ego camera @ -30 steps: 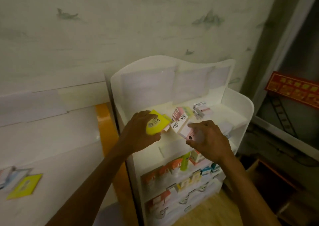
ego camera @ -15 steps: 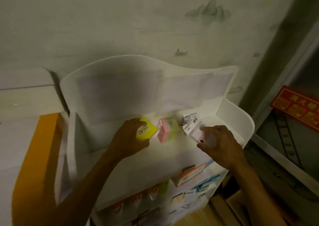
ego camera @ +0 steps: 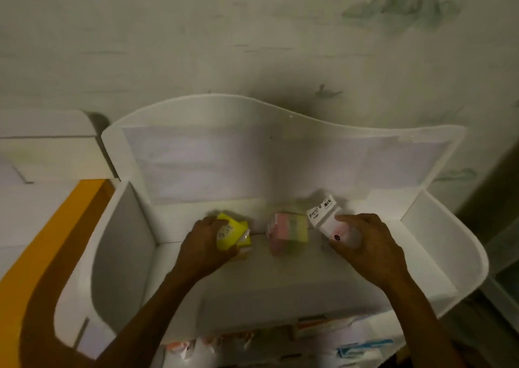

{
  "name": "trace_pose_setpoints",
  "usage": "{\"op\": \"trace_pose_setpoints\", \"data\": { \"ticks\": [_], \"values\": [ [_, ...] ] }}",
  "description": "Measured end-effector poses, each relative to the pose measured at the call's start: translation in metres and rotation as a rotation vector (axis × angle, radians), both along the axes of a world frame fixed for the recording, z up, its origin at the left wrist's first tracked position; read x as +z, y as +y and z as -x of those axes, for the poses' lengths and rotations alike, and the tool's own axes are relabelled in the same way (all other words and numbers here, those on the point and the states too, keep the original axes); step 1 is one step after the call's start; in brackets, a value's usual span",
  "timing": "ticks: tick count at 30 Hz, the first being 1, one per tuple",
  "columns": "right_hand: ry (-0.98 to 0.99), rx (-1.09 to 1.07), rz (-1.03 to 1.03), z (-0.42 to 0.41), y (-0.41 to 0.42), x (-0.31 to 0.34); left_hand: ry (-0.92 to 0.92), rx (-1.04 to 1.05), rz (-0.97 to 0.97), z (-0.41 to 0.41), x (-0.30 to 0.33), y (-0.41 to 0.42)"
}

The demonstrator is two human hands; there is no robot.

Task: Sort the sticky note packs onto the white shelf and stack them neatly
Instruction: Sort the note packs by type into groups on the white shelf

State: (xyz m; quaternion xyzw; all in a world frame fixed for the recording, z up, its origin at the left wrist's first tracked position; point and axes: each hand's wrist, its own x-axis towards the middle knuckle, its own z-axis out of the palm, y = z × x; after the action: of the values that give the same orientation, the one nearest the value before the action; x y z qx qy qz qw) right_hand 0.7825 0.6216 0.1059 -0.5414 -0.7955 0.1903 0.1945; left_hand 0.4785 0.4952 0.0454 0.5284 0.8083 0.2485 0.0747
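I look down into the top tier of the white shelf [ego camera: 438, 244]. My left hand [ego camera: 203, 247] grips a yellow sticky note pack [ego camera: 231, 234] at the tier's left-centre, low over the shelf floor. A pink and pale yellow-green stack of packs [ego camera: 289, 233] stands in the middle, apart from both hands. My right hand [ego camera: 368, 247] holds a white wrapped pack [ego camera: 327, 221] with a printed header card, just right of that stack. Whether the held packs touch the shelf floor is unclear in the dim light.
The shelf's curved back panel [ego camera: 252, 154] and side walls [ego camera: 123, 244] fence the tier. Lower tiers [ego camera: 337, 342] hold several more packs. An orange-edged white surface [ego camera: 56, 227] lies to the left. A patterned wall [ego camera: 252, 44] rises behind.
My view has closed in on the top tier. Both hands carried their packs forward and down onto it, the left with the yellow pack, the right with the white one.
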Motion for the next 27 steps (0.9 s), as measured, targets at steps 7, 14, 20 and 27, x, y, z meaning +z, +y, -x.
{"op": "trace_pose_setpoints", "data": {
  "ticks": [7,14,20,27],
  "values": [
    [0.034,0.087,-0.022,-0.012,0.057,-0.027,-0.006,0.224,0.045,-0.037,-0.015,0.024],
    [0.093,0.068,-0.054,-0.025,0.081,-0.054,-0.034,0.452,0.106,-0.057,-0.03,0.054],
    [0.139,0.044,-0.046,-0.028,0.087,-0.068,-0.034,0.548,0.024,-0.065,-0.038,0.062],
    [0.084,-0.028,-0.045,-0.051,0.096,-0.077,0.078,0.587,0.133,-0.07,-0.036,0.071]
  ]
}}
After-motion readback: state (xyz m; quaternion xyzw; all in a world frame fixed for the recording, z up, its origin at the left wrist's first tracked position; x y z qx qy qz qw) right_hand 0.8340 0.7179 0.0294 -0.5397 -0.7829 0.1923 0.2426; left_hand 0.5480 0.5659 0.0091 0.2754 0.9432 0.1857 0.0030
